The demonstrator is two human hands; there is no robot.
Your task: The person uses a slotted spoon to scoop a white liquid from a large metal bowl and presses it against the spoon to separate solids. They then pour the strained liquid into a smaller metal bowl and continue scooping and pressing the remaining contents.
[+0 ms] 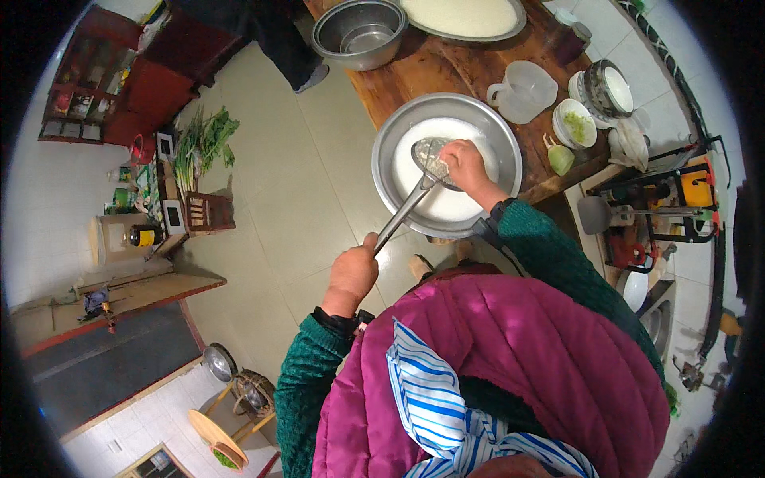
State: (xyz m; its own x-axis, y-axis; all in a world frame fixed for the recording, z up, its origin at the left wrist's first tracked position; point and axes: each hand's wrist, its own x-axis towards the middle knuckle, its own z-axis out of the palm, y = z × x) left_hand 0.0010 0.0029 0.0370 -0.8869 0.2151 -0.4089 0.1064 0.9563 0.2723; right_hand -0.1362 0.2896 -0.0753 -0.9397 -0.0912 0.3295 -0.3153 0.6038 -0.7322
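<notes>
My left hand (352, 269) is closed around the long metal handle of a skimmer ladle (401, 216). The ladle's round head lies over a wide metal basin (387, 191) that holds a white liquid (445, 206). Some pale, wet bits rest in the ladle head. My right hand (467, 166) is over the same head, its fingertips bunched together at the pale bits; whether they pinch any is hard to tell. The basin is at the edge of a wooden table (412, 80).
Beyond the basin are an empty metal bowl (358, 36) and a wide pan of white contents (463, 18). A clear plastic jug (529, 92), stacked bowls (609, 89) and a pale green vegetable (560, 160) stand to the right. Another person's leg (287, 54) shows at the upper left.
</notes>
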